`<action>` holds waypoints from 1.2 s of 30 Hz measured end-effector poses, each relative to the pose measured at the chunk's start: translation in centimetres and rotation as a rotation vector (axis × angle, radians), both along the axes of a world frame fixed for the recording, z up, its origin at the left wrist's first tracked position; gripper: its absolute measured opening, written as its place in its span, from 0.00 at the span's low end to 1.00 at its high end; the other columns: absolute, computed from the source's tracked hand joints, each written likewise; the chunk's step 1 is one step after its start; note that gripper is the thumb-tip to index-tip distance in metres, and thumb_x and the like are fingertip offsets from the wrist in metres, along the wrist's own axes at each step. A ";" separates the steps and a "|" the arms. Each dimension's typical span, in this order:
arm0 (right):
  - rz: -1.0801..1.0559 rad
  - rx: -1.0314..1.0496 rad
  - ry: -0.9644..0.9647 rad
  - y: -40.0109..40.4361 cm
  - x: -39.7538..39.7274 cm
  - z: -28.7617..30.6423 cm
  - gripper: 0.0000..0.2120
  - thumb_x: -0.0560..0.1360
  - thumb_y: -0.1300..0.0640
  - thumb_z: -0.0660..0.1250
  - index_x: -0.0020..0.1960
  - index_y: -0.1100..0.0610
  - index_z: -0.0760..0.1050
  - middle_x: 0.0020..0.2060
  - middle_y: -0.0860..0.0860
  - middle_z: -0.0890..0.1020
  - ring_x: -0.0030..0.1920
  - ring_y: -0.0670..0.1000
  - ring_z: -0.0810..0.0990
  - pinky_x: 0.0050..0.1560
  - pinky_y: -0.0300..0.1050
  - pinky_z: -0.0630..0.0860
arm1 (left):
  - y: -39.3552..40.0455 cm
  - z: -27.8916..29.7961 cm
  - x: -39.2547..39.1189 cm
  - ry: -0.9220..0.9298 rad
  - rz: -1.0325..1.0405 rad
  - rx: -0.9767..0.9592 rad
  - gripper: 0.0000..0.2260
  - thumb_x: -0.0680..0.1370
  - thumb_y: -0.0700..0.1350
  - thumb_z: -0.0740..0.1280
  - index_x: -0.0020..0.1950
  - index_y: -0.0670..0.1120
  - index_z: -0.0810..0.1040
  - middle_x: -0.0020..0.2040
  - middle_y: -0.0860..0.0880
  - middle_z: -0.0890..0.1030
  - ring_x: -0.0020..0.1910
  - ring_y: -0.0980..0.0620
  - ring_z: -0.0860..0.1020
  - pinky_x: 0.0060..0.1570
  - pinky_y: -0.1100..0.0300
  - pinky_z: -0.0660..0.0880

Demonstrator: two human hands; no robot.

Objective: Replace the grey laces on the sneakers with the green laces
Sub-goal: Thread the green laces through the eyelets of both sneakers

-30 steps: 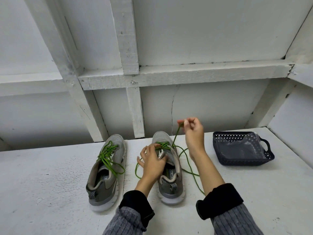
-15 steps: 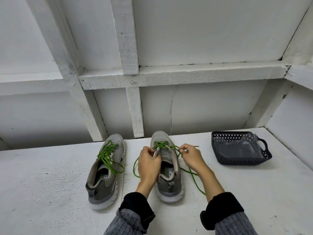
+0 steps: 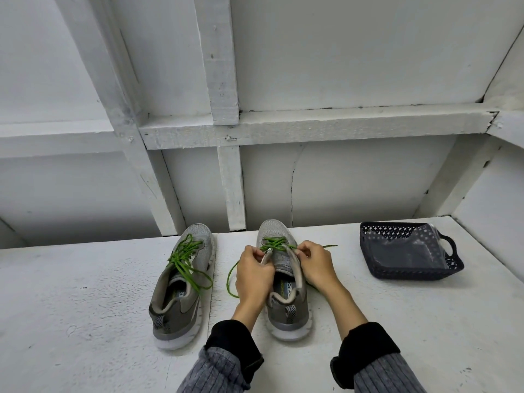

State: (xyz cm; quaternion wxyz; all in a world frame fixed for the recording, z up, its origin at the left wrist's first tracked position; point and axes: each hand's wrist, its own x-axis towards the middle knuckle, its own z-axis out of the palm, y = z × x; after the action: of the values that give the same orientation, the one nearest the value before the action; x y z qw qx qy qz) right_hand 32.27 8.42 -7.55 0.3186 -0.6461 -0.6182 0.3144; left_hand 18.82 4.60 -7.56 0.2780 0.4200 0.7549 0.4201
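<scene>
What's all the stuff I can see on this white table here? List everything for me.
Left sneaker: one, grey, left of centre, green lace threaded, ends loose.
Right sneaker: one, grey, centre, green lace through the front eyelets only.
Basket: one, dark perforated plastic, far right, clear plastic bag inside.
Table: one, white painted.
Wall: white boards and beams behind.
Left hand: grips the right sneaker's left eyelet edge.
Right hand: pinches the lace at its right edge.
Sleeves: two, grey knit, black cuffs.
</scene>
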 end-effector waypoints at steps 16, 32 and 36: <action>-0.088 0.328 1.038 -1.7 1.8 13.2 0.10 0.81 0.61 0.58 0.41 0.56 0.70 0.32 0.53 0.76 0.30 0.48 0.72 0.29 0.38 0.69 | 0.0 -0.1 -0.1 0.044 -0.004 -0.015 0.05 0.73 0.47 0.67 0.45 0.52 0.72 0.44 0.54 0.79 0.43 0.48 0.77 0.42 0.53 0.74; 0.111 -0.077 -0.064 -0.5 -0.3 1.1 0.09 0.78 0.54 0.65 0.54 0.51 0.82 0.40 0.52 0.81 0.38 0.48 0.76 0.41 0.40 0.67 | -0.3 0.6 -2.3 0.077 0.113 0.054 0.03 0.72 0.48 0.68 0.44 0.51 0.76 0.40 0.53 0.81 0.43 0.45 0.79 0.44 0.52 0.76; 0.116 -0.119 -0.150 0.3 -1.2 -0.7 0.05 0.77 0.49 0.66 0.49 0.46 0.81 0.49 0.53 0.81 0.53 0.56 0.77 0.50 0.46 0.74 | -0.4 0.6 -2.7 0.069 0.115 0.027 0.04 0.72 0.49 0.68 0.44 0.51 0.76 0.39 0.52 0.80 0.43 0.45 0.79 0.43 0.54 0.75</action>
State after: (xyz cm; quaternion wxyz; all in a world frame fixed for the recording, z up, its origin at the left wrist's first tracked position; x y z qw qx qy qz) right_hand 31.12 8.69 -8.24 0.2140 -0.6486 -0.6570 0.3192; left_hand 16.10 4.19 -6.92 0.2213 0.3939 0.7812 0.4308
